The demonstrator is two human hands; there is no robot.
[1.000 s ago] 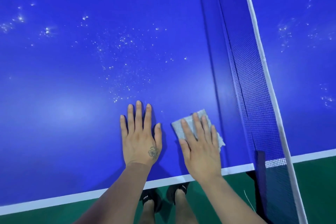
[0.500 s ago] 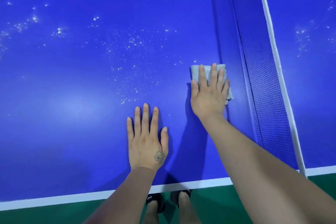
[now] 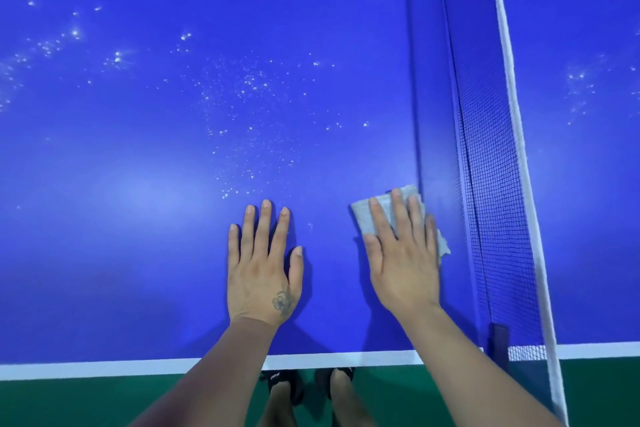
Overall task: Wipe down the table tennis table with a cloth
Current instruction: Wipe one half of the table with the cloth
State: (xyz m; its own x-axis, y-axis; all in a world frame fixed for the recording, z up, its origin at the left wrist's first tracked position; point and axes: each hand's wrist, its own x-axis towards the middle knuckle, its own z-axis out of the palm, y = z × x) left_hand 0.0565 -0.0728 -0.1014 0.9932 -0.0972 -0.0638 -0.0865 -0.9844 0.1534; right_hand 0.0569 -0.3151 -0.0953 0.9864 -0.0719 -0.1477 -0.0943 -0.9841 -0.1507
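The blue table tennis table [image 3: 138, 218] fills the view, with white specks scattered over its middle and left. My right hand [image 3: 403, 260] lies flat with straight fingers on a small grey cloth [image 3: 363, 218], pressing it to the surface close to the net. My left hand [image 3: 261, 267] rests palm down, fingers spread, on the bare table to the left of the cloth. Most of the cloth is hidden under my right hand.
The dark net [image 3: 491, 184] with its white top band runs from the top to the lower right, just right of the cloth. The table's white near edge line [image 3: 104, 369] borders green floor [image 3: 69, 402]. My feet stand below the edge.
My right hand has pulled the cloth back toward the near edge from its farther position beside the net. My left hand has stayed planted in place.
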